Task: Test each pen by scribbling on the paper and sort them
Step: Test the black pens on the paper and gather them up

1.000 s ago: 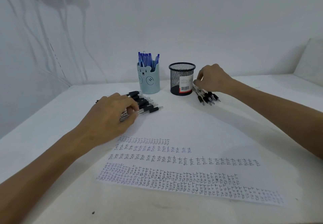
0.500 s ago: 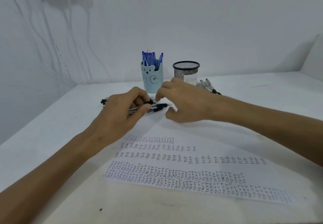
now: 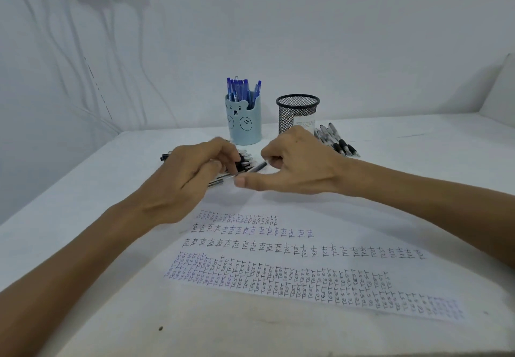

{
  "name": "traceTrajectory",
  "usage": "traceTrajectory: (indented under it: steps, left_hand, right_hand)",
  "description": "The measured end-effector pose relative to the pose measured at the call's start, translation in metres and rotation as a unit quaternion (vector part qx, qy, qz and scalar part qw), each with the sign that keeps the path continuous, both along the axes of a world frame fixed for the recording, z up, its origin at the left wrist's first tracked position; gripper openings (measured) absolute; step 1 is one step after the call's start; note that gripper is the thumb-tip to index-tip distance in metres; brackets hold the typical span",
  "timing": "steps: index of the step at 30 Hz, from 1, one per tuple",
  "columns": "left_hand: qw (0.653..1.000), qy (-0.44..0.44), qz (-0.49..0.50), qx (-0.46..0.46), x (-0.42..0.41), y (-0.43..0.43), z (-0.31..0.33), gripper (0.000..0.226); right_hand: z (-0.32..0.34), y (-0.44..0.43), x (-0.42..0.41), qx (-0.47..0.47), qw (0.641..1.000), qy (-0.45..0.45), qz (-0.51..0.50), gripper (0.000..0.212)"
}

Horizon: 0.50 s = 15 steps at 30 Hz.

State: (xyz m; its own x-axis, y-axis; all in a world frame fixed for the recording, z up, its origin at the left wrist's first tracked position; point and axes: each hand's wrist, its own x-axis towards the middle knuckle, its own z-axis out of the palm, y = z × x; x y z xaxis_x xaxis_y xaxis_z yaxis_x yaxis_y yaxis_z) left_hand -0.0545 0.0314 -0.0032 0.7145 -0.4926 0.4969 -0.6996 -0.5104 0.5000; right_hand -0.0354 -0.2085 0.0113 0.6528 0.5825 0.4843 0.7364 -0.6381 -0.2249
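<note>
Your right hand (image 3: 301,167) is far of the paper with its fingers curled in and the thumb stretched out low towards the left. The tip of one grey-barrelled pen (image 3: 257,166) meets those curled fingers. The thumb is off the pen, so you cannot tell whether a grip has closed on it. I judge you are drawing the next pen out to test it.

Just to its left, your left hand (image 3: 189,178) is curled down over the untested black pens (image 3: 243,161). Its fingers and thumb bear on the heap, probably to keep the rest from rolling while one comes free. The grey-barrelled pen runs back under this hand.

The paper (image 3: 306,267) lies near you on the table (image 3: 83,217), covered in rows of written test marks, close enough to write on without shifting anything.

Far of the hands stand the sorting cups. The bear cup (image 3: 245,125) on the left holds blue pens (image 3: 241,90). To the right of the mesh cup (image 3: 296,112), more black pens (image 3: 338,143) lie in a loose heap, seemingly set aside.

Your left hand hides most of the heap, so the count of pens left is unknown. The right hand covers the mesh cup's base, and its inside does not show. The fingertips and the pen are blurred.
</note>
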Motion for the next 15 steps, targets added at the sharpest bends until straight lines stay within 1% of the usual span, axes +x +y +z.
traceTrajectory:
  steps: [3, 6, 8, 10, 12, 13, 14, 15]
  left_hand:
    - [0.994, 0.007, -0.028, 0.104, 0.004, 0.007, -0.001, 0.034]
    - [0.975, -0.024, -0.051, 0.214, 0.007, 0.009, -0.003, 0.035]
    - [0.963, -0.034, -0.050, 0.264, 0.005, 0.006, -0.003, 0.041]
    - [0.956, -0.023, -0.051, 0.288, 0.002, 0.003, -0.004, 0.055]
    - [0.954, -0.006, -0.051, 0.296, 0.001, 0.001, -0.005, 0.068]
    - [0.954, -0.001, -0.050, 0.297, 0.001, 0.001, -0.005, 0.073]
    - [0.953, 0.003, -0.048, 0.298, 0.001, 0.000, -0.005, 0.076]
    - [0.953, 0.007, -0.046, 0.299, 0.001, 0.000, -0.005, 0.078]
  right_hand:
    - [-0.002, -0.004, 0.001, 0.004, 1.000, 0.005, -0.003, 0.070]
    - [-0.005, -0.009, 0.002, 0.060, 0.997, 0.042, 0.021, 0.067]
    - [-0.008, -0.013, 0.004, 0.090, 0.995, 0.036, 0.037, 0.058]
    - [-0.015, -0.015, 0.006, 0.151, 0.988, 0.011, 0.034, 0.043]
    - [-0.020, -0.016, 0.003, 0.196, 0.980, 0.009, -0.010, 0.044]
    - [-0.022, -0.017, 0.002, 0.195, 0.980, 0.015, -0.036, 0.046]
    - [-0.023, -0.018, 0.000, 0.199, 0.978, 0.042, -0.048, 0.049]
    - [-0.023, -0.018, -0.003, 0.221, 0.970, 0.094, -0.051, 0.051]
